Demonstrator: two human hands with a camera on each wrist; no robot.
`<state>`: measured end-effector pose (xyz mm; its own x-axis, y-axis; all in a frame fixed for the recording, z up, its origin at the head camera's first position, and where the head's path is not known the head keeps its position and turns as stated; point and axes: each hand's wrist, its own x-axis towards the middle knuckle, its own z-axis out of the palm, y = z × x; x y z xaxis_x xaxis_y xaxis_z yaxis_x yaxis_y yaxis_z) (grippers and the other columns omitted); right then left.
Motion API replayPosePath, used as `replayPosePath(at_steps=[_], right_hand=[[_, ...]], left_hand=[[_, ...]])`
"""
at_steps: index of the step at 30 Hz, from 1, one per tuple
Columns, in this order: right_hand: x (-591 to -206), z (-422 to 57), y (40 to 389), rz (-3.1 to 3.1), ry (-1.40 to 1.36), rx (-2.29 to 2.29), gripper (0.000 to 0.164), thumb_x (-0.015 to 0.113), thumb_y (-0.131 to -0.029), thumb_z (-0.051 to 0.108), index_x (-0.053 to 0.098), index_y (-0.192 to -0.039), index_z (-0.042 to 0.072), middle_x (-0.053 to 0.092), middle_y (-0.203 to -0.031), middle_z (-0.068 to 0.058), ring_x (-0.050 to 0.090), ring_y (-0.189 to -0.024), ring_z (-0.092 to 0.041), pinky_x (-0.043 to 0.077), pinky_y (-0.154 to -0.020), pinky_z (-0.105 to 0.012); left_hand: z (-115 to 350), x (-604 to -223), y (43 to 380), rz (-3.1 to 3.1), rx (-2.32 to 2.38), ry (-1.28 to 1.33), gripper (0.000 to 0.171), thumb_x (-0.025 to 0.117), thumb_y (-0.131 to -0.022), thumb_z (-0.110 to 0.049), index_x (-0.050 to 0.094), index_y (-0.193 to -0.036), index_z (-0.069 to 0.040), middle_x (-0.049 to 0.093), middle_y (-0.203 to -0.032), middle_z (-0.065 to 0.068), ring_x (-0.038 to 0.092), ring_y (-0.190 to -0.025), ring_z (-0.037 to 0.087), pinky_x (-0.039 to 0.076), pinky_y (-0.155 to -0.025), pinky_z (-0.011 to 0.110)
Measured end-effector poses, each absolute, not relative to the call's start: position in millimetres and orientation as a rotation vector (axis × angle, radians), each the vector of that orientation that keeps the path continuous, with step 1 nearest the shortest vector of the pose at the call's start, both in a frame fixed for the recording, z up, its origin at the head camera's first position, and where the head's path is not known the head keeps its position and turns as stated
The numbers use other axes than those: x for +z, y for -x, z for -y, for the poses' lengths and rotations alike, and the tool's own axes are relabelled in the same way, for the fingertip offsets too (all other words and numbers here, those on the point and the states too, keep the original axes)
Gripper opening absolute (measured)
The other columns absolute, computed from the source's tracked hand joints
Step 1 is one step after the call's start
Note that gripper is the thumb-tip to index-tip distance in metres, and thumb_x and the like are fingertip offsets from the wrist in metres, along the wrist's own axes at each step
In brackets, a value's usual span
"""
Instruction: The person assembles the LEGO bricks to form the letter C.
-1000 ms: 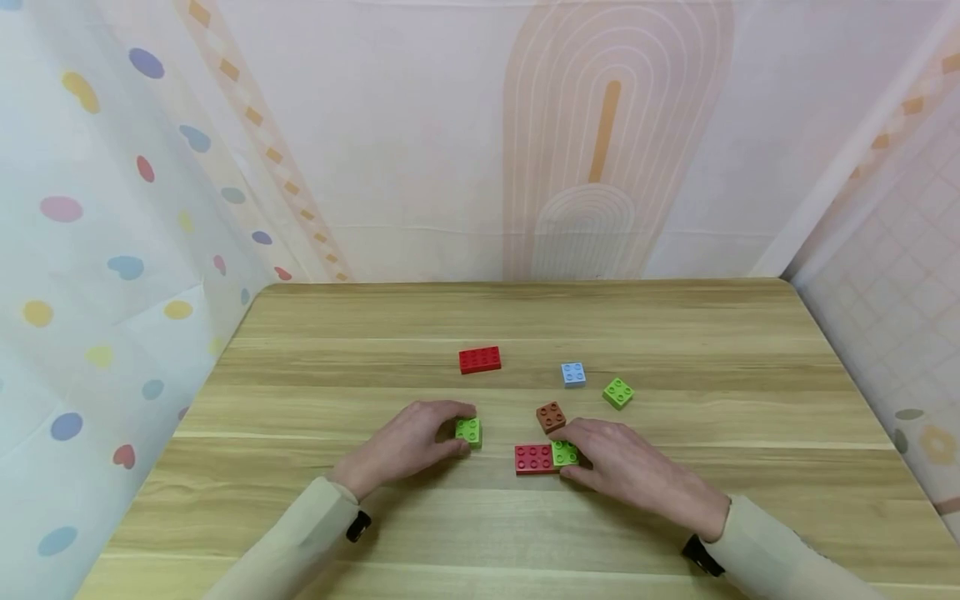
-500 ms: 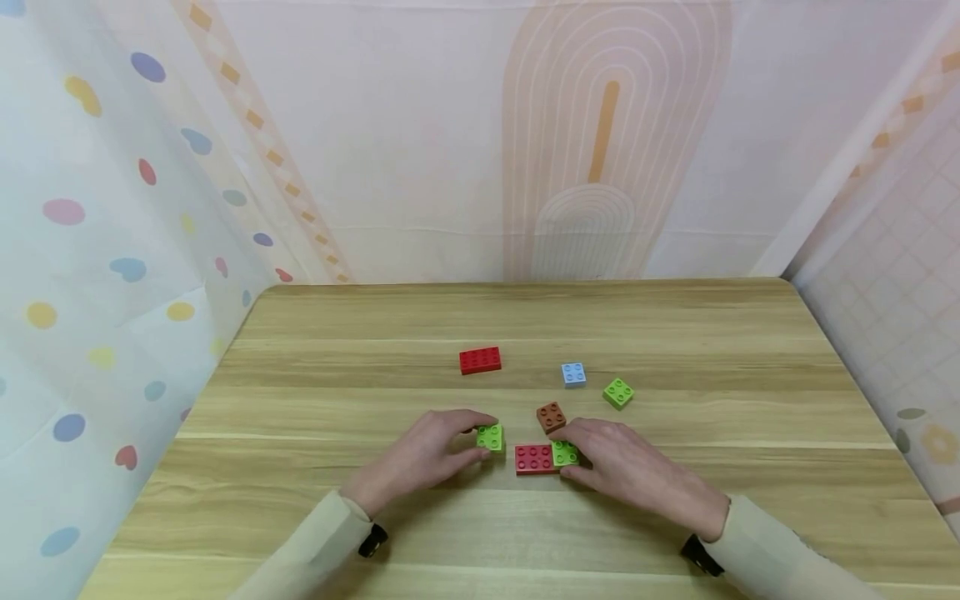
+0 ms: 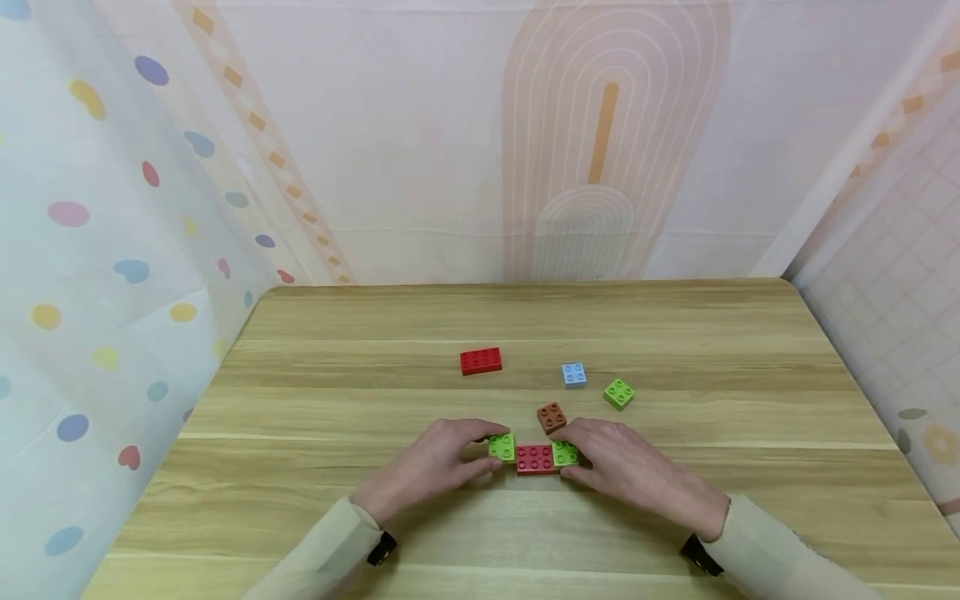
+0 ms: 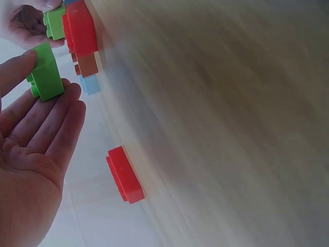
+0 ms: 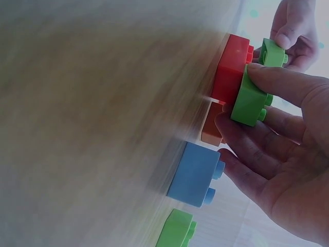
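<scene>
A long red toy building brick (image 3: 534, 459) lies between my two hands, studs up. My right hand (image 3: 626, 467) pinches a small green brick (image 5: 250, 100) by its sides, and that brick sits over the red brick's right end. Thumb and fingers of my left hand (image 3: 427, 471) grip another small green brick (image 4: 47, 73) just off the red brick's left end. In the left wrist view this brick is held up above the table surface. Right behind the red brick, by the right fingertips, lies a brown square brick (image 3: 551, 417).
Farther back on the wooden table (image 3: 360, 325) lie a second long red brick (image 3: 481, 361), a light blue brick (image 3: 573, 375) and a loose green brick (image 3: 618, 393). A patterned curtain (image 3: 420, 150) hangs behind the far edge.
My left hand has carried its green brick rightward and slightly nearer me, up to the red brick's left end. My right hand and the loose bricks have stayed in place.
</scene>
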<state>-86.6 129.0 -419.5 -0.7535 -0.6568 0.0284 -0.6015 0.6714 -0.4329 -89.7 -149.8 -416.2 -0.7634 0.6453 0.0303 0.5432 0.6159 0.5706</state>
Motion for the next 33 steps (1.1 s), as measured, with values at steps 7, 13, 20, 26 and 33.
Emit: replayPosePath(at_steps=[7, 13, 20, 26, 33], right_hand=[[-419.5, -129.9, 86.9, -2.744, 1.045, -0.648, 0.043, 0.077, -0.088, 0.027, 0.065, -0.124, 0.006, 0.068, -0.114, -0.006, 0.065, -0.099, -0.017, 0.056, -0.083, -0.036], [-419.7, -129.6, 86.9, -2.745, 1.043, -0.645, 0.043, 0.077, -0.087, 0.027, 0.065, -0.123, 0.006, 0.068, -0.113, -0.005, 0.065, -0.098, -0.016, 0.056, -0.081, -0.035], [-419.5, -129.5, 87.0, -2.747, 1.048, -0.649, 0.043, 0.077, -0.088, 0.028, 0.065, -0.123, 0.006, 0.068, -0.114, -0.005, 0.064, -0.1, -0.017, 0.056, -0.083, -0.036], [-420.0, -129.7, 87.1, -2.752, 1.05, -0.642, 0.042, 0.077, -0.088, 0.028, 0.066, -0.123, 0.007, 0.068, -0.115, -0.005, 0.064, -0.101, -0.016, 0.056, -0.084, -0.036], [-420.2, -129.9, 86.9, -2.754, 1.059, -0.65, 0.042, 0.077, -0.088, 0.027, 0.066, -0.122, 0.006, 0.068, -0.113, -0.004, 0.064, -0.099, -0.015, 0.056, -0.082, -0.035]], left_hand=[[143.7, -416.5, 90.5, -2.635, 0.835, -0.995, 0.041, 0.07, -0.094, -0.028, 0.063, -0.131, -0.011, 0.066, -0.126, 0.001, 0.062, -0.115, 0.014, 0.051, -0.097, 0.033], [139.1, -417.7, 91.5, -2.621, 0.817, -0.989, 0.041, 0.07, -0.094, -0.029, 0.063, -0.131, -0.012, 0.066, -0.125, 0.0, 0.062, -0.114, 0.013, 0.051, -0.097, 0.033], [135.7, -420.8, 93.0, -2.607, 0.803, -0.992, 0.039, 0.069, -0.095, -0.028, 0.064, -0.131, -0.012, 0.067, -0.124, -0.002, 0.061, -0.113, 0.009, 0.051, -0.097, 0.032], [133.8, -422.0, 92.9, -2.609, 0.782, -1.022, 0.039, 0.069, -0.095, -0.026, 0.065, -0.13, -0.01, 0.067, -0.123, 0.0, 0.062, -0.11, 0.008, 0.052, -0.095, 0.03], [133.0, -423.8, 92.3, -2.616, 0.763, -1.056, 0.041, 0.067, -0.096, -0.028, 0.063, -0.133, -0.01, 0.066, -0.127, 0.0, 0.062, -0.113, 0.009, 0.051, -0.095, 0.028]])
